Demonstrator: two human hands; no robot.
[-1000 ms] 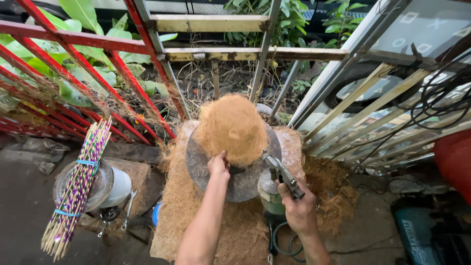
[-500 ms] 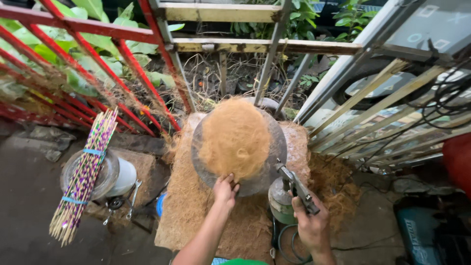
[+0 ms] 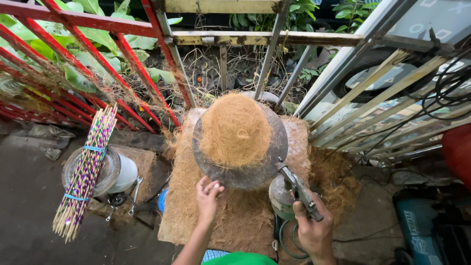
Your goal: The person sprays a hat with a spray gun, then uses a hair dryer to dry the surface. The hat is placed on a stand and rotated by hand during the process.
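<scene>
The left hand (image 3: 208, 194) has come off the round metal disc (image 3: 240, 147). A second ago its fingers lay on the near rim; half a second ago they were still at that edge. Now the hand hangs just near of the rim, fingers loosely curled, released and grasping nothing. The dome of coconut fibre (image 3: 235, 130) also looks broader and flatter across the disc than it did a second ago, though the camera has shifted as well, so part of that difference may be viewpoint.

In the inspector's judgement, the shaping or steadying of the fibre by hand has paused, and the mound stands unsupported on the disc.

The right hand (image 3: 314, 230) is clenched around the grip of a spray gun (image 3: 299, 189), as in both earlier views. The gun's nozzle end lies at the right near edge of the disc, touching or just short of it; which one cannot be told. A metal canister (image 3: 280, 196) sits just left of the gun.

The disc and fibre dome rest on a fibre mat (image 3: 230, 221), far of both hands, the left hand nearer its centre line, the right hand off to the right. A bundle of coloured sticks (image 3: 87, 172) lies well apart on the left, against the red railing (image 3: 73, 59).
</scene>
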